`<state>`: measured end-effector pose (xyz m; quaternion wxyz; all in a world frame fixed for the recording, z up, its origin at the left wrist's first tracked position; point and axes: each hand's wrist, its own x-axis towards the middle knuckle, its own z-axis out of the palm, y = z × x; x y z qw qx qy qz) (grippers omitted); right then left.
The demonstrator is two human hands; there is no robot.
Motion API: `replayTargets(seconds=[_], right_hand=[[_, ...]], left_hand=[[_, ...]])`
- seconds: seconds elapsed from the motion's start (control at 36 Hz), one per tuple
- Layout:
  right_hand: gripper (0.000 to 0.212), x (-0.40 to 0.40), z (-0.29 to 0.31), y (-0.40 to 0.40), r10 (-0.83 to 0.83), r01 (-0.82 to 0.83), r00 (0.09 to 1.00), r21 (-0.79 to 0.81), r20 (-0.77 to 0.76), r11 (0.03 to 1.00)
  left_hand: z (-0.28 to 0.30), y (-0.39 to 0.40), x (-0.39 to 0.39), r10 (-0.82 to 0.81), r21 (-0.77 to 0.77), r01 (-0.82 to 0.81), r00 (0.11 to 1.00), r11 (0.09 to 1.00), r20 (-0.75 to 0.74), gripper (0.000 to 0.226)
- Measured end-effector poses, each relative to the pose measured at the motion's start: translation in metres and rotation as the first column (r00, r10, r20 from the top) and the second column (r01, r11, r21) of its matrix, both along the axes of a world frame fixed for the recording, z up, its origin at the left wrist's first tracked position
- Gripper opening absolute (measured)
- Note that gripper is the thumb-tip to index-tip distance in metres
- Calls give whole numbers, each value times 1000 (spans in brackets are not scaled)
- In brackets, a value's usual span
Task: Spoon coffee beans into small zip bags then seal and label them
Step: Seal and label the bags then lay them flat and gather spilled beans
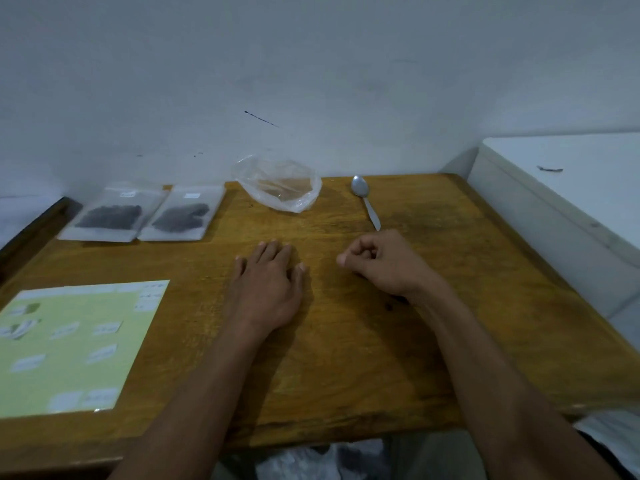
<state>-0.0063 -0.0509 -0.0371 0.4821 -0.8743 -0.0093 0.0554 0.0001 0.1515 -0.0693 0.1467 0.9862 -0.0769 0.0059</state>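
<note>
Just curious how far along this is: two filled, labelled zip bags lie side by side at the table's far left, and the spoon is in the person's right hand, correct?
Not quite. The head view shows the spoon lying on the table, just beyond the right hand, whose curled fingers hold nothing. The two filled, labelled zip bags do lie side by side at the far left.

Brown wooden surface (346, 341), grainy, slight sheen. Dull grey metal spoon (364, 199). Crinkled clear plastic bag (278, 183); matt pale-green paper sheet (69, 348).

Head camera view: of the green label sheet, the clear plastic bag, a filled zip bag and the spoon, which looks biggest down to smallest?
1. green label sheet, though it lies nearest the camera
2. clear plastic bag and left filled zip bag: too alike to rank
3. spoon
</note>
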Motion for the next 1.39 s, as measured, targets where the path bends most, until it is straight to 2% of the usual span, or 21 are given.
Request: replayTargets(seconds=[0.06, 0.11, 0.17, 0.19, 0.25, 0.33, 0.42, 0.5, 0.61, 0.81, 0.89, 0.97, 1.06, 1.11, 1.14, 1.22, 1.25, 1.31, 1.39], right_hand=[[13, -6, 2, -8, -115, 132, 989, 216, -90, 967], [14, -13, 4, -15, -193, 255, 964, 420, -186, 871], [17, -23, 5, -22, -274, 363, 931, 534, -241, 764], [19, -28, 5, -23, -314, 402, 916, 538, -252, 741], [21, -39, 3, -25, -392, 445, 896, 446, -211, 777], [20, -58, 2, -23, -449, 449, 893, 164, -40, 878], [10, -74, 0, -23, -330, 339, 940, -108, 89, 935], [17, -84, 0, -22, -232, 230, 972, -262, 24, 937], [23, -89, -4, -14, -224, 238, 971, -407, 84, 882], [14, -95, -11, -3, -292, 319, 948, -450, 130, 834], [24, -98, -15, -2, -322, 368, 930, -442, 178, 818], [24, -102, -13, -3, -385, 432, 900, -305, 203, 849], [18, -109, -9, -8, -503, 523, 840, -62, 203, 850], [23, -116, -6, -14, -620, 593, 778, 205, 104, 779], [29, -121, -5, -20, -662, 617, 749, 349, 14, 705], [30, -141, -3, -43, -648, 587, 715, 728, -262, 354], [26, -149, -4, -52, -628, 551, 714, 802, -310, 231], [23, -165, -7, -72, -627, 496, 694, 866, -353, 61], [24, -191, -13, -102, -715, 485, 593, 873, -370, -49]], left_hand=[[1, -1, -1, -2, -3, 2, 1000, 1000, 1, 56], [3, -2, -3, -10, -18, 10, 1000, 1000, 2, 54], [4, -8, -6, -39, -31, 40, 999, 999, 7, 53], [5, -12, -7, -58, -31, 58, 998, 998, 10, 53], [5, -24, -12, -108, -34, 108, 994, 994, 10, 53], [2, -41, -17, -156, -38, 156, 988, 987, 12, 53], [1, -51, -19, -173, -46, 172, 985, 984, -9, 55], [1, -55, -22, -196, -31, 195, 981, 980, -11, 56], [-2, -50, -25, -217, -26, 217, 976, 976, 1, 59], [-3, -46, -29, -226, -15, 226, 974, 974, 5, 59], [-3, -46, -29, -228, -9, 228, 974, 974, 8, 59], [-3, -46, -30, -225, -1, 225, 974, 974, 13, 58], [-1, -48, -31, -229, 3, 229, 973, 973, 13, 56], [2, -55, -33, -257, 1, 257, 966, 966, 2, 57], [3, -62, -36, -282, -2, 282, 959, 959, -3, 57], [3, -90, -48, -398, -37, 398, 917, 917, 3, 59], [3, -101, -52, -436, -54, 436, 900, 898, 3, 58], [4, -126, -62, -509, -83, 508, 861, 857, 7, 57], [6, -166, -78, -604, -98, 602, 797, 792, 21, 54]])
